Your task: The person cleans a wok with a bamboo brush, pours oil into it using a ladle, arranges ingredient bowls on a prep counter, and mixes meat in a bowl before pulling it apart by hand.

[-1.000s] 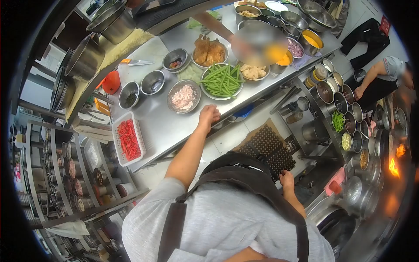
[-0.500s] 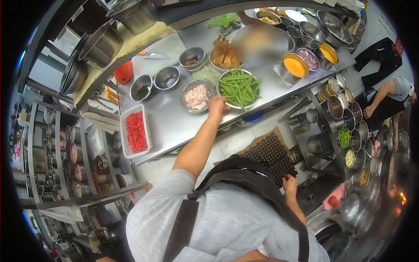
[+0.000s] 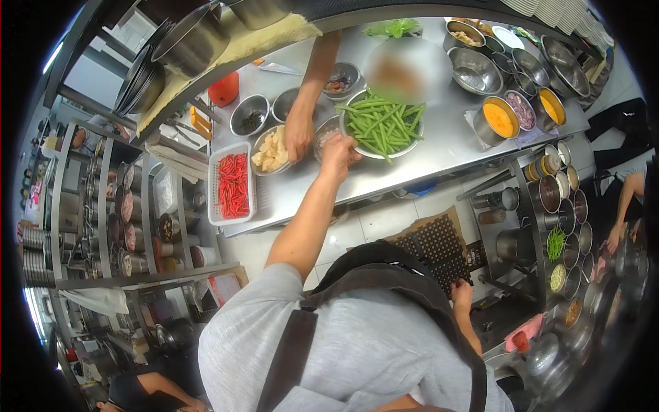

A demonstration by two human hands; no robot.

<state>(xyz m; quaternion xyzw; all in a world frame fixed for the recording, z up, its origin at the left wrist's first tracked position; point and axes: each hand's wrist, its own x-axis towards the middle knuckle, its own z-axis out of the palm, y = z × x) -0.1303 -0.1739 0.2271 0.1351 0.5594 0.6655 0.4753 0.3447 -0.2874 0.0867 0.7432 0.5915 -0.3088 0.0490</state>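
My left hand [image 3: 338, 155] is closed on the near left rim of the bowl of green beans [image 3: 384, 125] at the counter's edge. Beside it, partly covered, is a bowl of pale pink food [image 3: 325, 137]. My right hand [image 3: 462, 293] hangs low by the dark apron, fingers curled; whether it holds anything is hidden. Another person's hand [image 3: 300, 134] reaches over the counter onto the bowl of pale yellow chunks [image 3: 272, 150]. Next to that bowl stands a white basket of red chillies [image 3: 232, 184].
Bowls of orange liquid [image 3: 500, 118] and sliced onion [image 3: 522, 112] stand on the counter's right part. A shelf edge [image 3: 233, 65] overhangs the far side. A rack of pots [image 3: 549, 196] is at the right, where a co-worker's arm [image 3: 626, 202] reaches in.
My left hand has closed on the bean bowl's rim. The other person's arm and the bowl of yellow chunks have come to the left, beside the chillies. The view has shifted.
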